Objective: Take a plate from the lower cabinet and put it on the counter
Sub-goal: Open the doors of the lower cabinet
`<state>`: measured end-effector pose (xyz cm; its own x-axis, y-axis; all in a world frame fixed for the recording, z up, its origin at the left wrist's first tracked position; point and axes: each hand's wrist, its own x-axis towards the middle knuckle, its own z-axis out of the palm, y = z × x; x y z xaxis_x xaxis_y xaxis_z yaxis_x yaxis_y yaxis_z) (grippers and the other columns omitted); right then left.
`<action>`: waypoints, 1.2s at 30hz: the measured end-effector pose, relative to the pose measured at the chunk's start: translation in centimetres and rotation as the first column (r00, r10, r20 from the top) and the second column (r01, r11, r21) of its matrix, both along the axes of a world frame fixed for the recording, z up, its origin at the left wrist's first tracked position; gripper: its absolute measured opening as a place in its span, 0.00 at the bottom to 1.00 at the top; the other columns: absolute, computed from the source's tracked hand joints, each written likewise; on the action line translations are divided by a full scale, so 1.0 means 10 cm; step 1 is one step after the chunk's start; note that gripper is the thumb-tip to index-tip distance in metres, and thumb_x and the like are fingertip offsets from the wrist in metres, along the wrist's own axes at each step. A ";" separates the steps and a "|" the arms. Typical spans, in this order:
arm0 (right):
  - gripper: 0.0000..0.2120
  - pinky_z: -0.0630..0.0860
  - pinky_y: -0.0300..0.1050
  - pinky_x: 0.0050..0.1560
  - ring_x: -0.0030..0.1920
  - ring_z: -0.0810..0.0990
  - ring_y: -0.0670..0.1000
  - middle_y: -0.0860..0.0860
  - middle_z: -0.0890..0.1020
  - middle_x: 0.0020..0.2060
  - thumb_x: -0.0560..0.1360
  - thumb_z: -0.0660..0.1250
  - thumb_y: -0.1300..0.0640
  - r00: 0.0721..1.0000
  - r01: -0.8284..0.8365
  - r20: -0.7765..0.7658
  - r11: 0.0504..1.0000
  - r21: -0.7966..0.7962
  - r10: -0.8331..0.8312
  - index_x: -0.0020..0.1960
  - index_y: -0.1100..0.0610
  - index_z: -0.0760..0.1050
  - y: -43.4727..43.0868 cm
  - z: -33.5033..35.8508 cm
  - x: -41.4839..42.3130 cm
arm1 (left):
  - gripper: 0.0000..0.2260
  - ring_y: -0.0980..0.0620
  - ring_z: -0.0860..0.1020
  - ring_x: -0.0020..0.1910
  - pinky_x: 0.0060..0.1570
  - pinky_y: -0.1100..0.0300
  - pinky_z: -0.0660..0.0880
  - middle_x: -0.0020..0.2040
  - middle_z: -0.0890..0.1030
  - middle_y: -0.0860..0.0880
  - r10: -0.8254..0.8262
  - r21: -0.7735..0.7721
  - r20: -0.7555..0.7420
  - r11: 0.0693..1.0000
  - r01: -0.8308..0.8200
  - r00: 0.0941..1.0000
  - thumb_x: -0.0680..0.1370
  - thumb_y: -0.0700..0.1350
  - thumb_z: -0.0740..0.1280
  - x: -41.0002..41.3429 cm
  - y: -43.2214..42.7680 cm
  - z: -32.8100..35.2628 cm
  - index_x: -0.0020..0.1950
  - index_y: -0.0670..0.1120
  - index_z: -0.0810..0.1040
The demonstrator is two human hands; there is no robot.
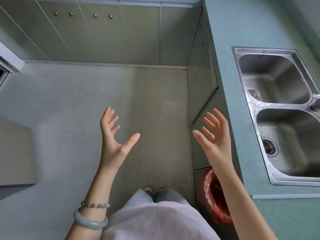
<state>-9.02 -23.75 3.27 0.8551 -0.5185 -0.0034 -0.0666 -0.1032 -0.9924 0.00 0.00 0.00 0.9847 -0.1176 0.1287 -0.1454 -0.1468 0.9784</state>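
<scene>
My left hand (114, 135) and my right hand (214, 135) are both raised over the tiled floor, palms facing each other, fingers spread and holding nothing. Lower cabinet doors (107, 35) with small round knobs run along the far wall, all closed. More lower cabinet doors (202, 80) stand below the blue-green counter (230, 84) on the right; one of them seems slightly ajar. My right hand hovers just left of the counter's edge. No plate is in view.
A steel double sink (280, 104) is set into the counter at the right. A bin with a red plastic liner (214, 193) stands on the floor against the cabinets beside my right forearm. A grey box-like object (15, 153) sits at the left edge.
</scene>
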 end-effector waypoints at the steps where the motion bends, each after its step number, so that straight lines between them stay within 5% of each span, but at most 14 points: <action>1: 0.33 0.70 0.50 0.68 0.68 0.71 0.45 0.50 0.71 0.68 0.71 0.72 0.64 1.000 0.002 -0.005 1.000 0.003 -0.002 0.71 0.50 0.62 -0.01 0.00 0.01 | 0.41 0.57 0.66 0.72 0.69 0.56 0.65 0.73 0.62 0.51 0.008 -0.001 0.000 1.000 -0.008 1.000 0.65 0.50 0.73 0.00 -0.01 0.02 0.73 0.60 0.56; 13: 0.33 0.70 0.52 0.68 0.68 0.71 0.45 0.49 0.71 0.69 0.71 0.72 0.63 0.999 -0.036 -0.015 0.999 0.017 0.037 0.72 0.51 0.62 -0.07 -0.09 0.61 | 0.40 0.56 0.65 0.72 0.69 0.56 0.65 0.73 0.62 0.51 0.019 0.008 -0.039 1.000 -0.019 0.999 0.65 0.50 0.73 0.45 -0.07 -0.03 0.72 0.59 0.56; 36: 0.33 0.72 0.49 0.66 0.66 0.73 0.45 0.49 0.72 0.67 0.72 0.72 0.62 0.996 0.089 -0.001 0.995 -0.036 -0.089 0.71 0.50 0.62 -0.60 -0.04 3.28 | 0.39 0.55 0.67 0.71 0.69 0.53 0.67 0.74 0.63 0.50 -0.083 0.008 -0.032 0.997 0.083 0.996 0.68 0.49 0.73 3.36 -0.70 0.00 0.75 0.51 0.57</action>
<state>23.78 -29.75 2.83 0.8053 -0.5926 0.0146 -0.0795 -0.1324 -0.9880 33.62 -7.01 0.00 0.9751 -0.2000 0.0958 -0.1261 -0.1443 0.9815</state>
